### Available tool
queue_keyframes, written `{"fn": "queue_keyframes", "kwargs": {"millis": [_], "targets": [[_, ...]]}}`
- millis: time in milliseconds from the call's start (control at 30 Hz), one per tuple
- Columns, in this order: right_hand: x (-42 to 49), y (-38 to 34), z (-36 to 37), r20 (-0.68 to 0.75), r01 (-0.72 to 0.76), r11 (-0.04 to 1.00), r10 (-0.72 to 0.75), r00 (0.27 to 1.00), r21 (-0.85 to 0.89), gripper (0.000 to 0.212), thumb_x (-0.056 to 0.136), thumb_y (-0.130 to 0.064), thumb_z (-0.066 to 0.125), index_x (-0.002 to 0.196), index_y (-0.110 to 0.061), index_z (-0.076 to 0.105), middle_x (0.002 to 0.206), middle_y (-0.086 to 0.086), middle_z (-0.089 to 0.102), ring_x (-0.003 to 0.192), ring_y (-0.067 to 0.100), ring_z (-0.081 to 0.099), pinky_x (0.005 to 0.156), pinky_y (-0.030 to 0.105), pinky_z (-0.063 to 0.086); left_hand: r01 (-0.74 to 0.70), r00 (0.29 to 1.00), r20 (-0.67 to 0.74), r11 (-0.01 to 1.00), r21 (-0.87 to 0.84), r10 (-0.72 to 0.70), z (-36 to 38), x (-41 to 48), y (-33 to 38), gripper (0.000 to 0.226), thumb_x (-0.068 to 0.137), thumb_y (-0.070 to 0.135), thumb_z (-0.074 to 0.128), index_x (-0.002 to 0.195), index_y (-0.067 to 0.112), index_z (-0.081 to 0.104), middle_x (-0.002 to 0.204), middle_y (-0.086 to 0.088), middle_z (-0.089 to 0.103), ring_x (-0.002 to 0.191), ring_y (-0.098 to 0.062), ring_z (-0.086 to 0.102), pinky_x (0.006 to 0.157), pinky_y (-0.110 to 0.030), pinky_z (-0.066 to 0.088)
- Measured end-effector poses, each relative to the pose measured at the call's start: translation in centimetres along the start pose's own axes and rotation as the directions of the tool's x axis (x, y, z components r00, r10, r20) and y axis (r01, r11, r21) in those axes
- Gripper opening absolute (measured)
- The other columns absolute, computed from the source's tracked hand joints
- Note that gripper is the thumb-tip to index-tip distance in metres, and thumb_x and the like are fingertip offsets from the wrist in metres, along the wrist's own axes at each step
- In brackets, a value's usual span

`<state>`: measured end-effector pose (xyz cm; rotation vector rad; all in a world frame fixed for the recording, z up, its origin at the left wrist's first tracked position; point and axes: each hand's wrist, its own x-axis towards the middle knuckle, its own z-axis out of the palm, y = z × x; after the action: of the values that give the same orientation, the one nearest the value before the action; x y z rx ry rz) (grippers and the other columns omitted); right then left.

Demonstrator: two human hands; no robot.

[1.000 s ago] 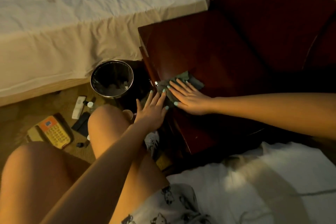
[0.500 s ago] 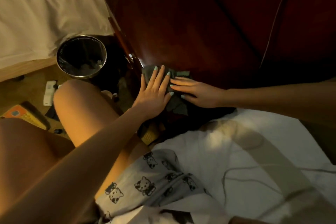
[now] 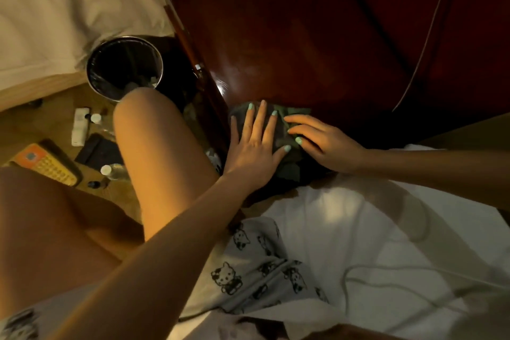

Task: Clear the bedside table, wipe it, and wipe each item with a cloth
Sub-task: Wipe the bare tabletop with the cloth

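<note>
a dark green cloth lies bunched on the near corner of the dark red wooden worktop, at about 6 o'clock on its top. the left hand lies flat on the cloth's 9 o'clock side, fingers straight and spread and palm down, pressing it to the wood. the right hand comes in from 3 o'clock with its fingers arched and their tips on the cloth. i cannot tell whether they pinch a fold or only press. the two hands are just beside each other, with the cloth between and under them.

at 10 o'clock from the hands a round metal bin with a black liner stands on the floor against the worktop's side. further toward 9 o'clock the floor holds a white remote, a black wallet, an orange keypad phone and a small clear bottle. the bed fills the frame at 10 to 11 o'clock. a white sheet with a thin cable lies at 5 o'clock.
</note>
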<state>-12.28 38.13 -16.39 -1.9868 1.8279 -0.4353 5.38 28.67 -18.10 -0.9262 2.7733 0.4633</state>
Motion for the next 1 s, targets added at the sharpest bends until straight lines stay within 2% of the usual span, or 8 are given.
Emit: {"fn": "queue_keyframes", "kwargs": {"millis": [100, 233, 300, 367, 467, 567, 767, 1000], "targets": [[1.0, 1.2, -0.2, 0.067, 0.034, 0.993, -0.027, 0.997, -0.109, 0.047, 0.102, -0.029, 0.034, 0.135, 0.000, 0.050, 0.148, 0.012, 0.041, 0.142, 0.022, 0.029, 0.117, 0.035, 0.026, -0.009, 1.000, 0.024, 0.999, 0.042, 0.008, -1.3, 2.1, -1.3, 0.072, 0.098, 0.061, 0.013, 0.153, 0.022, -0.014, 0.159, -0.002, -0.027, 0.147, -0.022, -0.024, 0.115, -0.050, -0.015], [4.0, 1.9, -0.5, 0.173, -0.011, 0.984, 0.042, 0.984, -0.177, 0.067, 0.100, -0.050, 0.009, 0.150, -0.008, 0.024, 0.159, 0.002, 0.014, 0.148, 0.016, 0.005, 0.120, 0.036, 0.012, -0.071, 0.994, 0.087, 0.994, 0.085, 0.063, -3.5, 5.6, -4.8, 0.073, 0.097, 0.063, 0.012, 0.153, 0.025, -0.015, 0.159, 0.002, -0.028, 0.147, -0.019, -0.023, 0.116, -0.048, -0.015], [6.6, 2.1, -0.6, 0.206, -0.069, 0.982, 0.105, 0.973, -0.173, 0.065, 0.098, -0.048, 0.009, 0.152, -0.012, 0.011, 0.160, -0.002, -0.001, 0.147, 0.012, -0.008, 0.121, 0.032, 0.003, -0.063, 0.990, 0.129, 0.995, 0.071, 0.054, -4.4, 7.4, -6.3, 0.073, 0.096, 0.064, 0.012, 0.152, 0.026, -0.017, 0.158, 0.004, -0.030, 0.146, -0.018, -0.026, 0.117, -0.048, -0.015], [9.8, 2.4, -1.2, 0.230, -0.096, 0.986, 0.126, 0.965, -0.139, 0.059, 0.102, -0.040, 0.018, 0.153, -0.013, 0.005, 0.160, -0.002, -0.008, 0.146, 0.010, -0.014, 0.119, 0.028, -0.004, -0.035, 0.990, 0.140, 0.997, 0.062, 0.026, -5.3, 9.2, -7.6, 0.073, 0.097, 0.063, 0.013, 0.152, 0.026, -0.018, 0.157, 0.004, -0.031, 0.145, -0.017, -0.026, 0.118, -0.049, -0.014], [14.9, 3.8, -2.5, 0.246, -0.085, 0.990, 0.111, 0.963, -0.114, 0.055, 0.104, -0.032, 0.024, 0.153, -0.012, 0.005, 0.161, 0.001, -0.007, 0.146, 0.012, -0.013, 0.119, 0.028, -0.005, 0.041, 0.994, 0.096, 0.998, 0.053, -0.046, -6.4, 12.1, -9.7, 0.070, 0.099, 0.060, 0.012, 0.152, 0.025, -0.017, 0.157, 0.004, -0.031, 0.145, -0.017, -0.026, 0.118, -0.049, -0.013], [20.2, 4.8, -3.6, 0.249, -0.058, 0.981, 0.104, 0.963, -0.187, 0.055, 0.105, -0.030, 0.024, 0.153, -0.012, 0.004, 0.161, 0.003, -0.007, 0.148, 0.016, -0.010, 0.121, 0.033, -0.001, 0.113, 0.992, 0.060, 0.993, 0.031, -0.115, -7.9, 15.2, -12.3, 0.065, 0.101, 0.055, 0.009, 0.153, 0.025, -0.016, 0.158, 0.005, -0.029, 0.146, -0.017, -0.025, 0.117, -0.048, -0.014], [31.0, 6.5, -4.5, 0.237, -0.027, 0.963, 0.093, 0.967, -0.267, 0.056, 0.105, -0.030, 0.022, 0.154, -0.011, 0.001, 0.161, 0.004, -0.009, 0.148, 0.017, -0.011, 0.118, 0.031, -0.003, 0.215, 0.975, -0.041, 0.976, -0.036, -0.217, -10.9, 21.8, -18.6, 0.063, 0.102, 0.052, 0.012, 0.154, 0.023, -0.009, 0.160, 0.003, -0.023, 0.148, -0.018, -0.020, 0.119, -0.050, -0.010], [40.7, 9.2, -6.8, 0.273, 0.033, 0.972, 0.032, 0.961, -0.232, 0.055, 0.104, -0.020, 0.029, 0.152, -0.006, 0.006, 0.161, 0.011, -0.002, 0.148, 0.024, -0.006, 0.119, 0.032, -0.001, 0.292, 0.941, -0.152, 0.953, -0.077, -0.301, -13.1, 28.2, -22.8, 0.064, 0.103, 0.050, 0.015, 0.155, 0.019, -0.003, 0.163, -0.002, -0.015, 0.149, -0.020, -0.016, 0.118, -0.053, -0.009]]}}
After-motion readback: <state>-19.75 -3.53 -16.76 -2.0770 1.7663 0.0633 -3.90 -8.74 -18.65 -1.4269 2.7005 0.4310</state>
